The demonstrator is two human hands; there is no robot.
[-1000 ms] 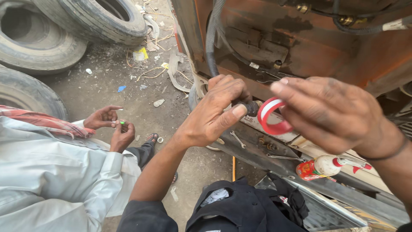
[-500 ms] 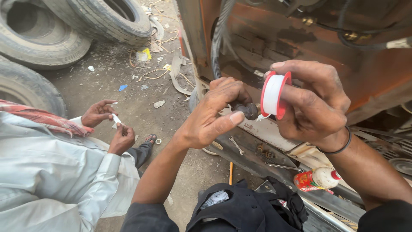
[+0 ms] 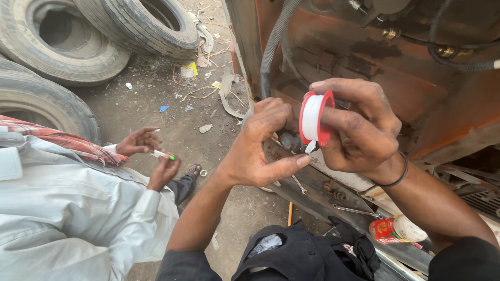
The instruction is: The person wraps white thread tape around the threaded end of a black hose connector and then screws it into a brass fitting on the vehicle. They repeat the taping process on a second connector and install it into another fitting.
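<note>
Red-rimmed white tape spool (image 3: 314, 117) pinched upright in right hand (image 3: 359, 130) | dark fitting (image 3: 289, 141) gripped by left hand (image 3: 260, 145), touching spool's lower-left | tape end hanging toward fitting | hands almost meeting, left nearer

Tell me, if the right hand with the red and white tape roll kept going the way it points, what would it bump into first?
Probably the left hand. The right hand points the tape roll leftward at the small dark fitting pinched there, though depth is hard to judge.
</note>
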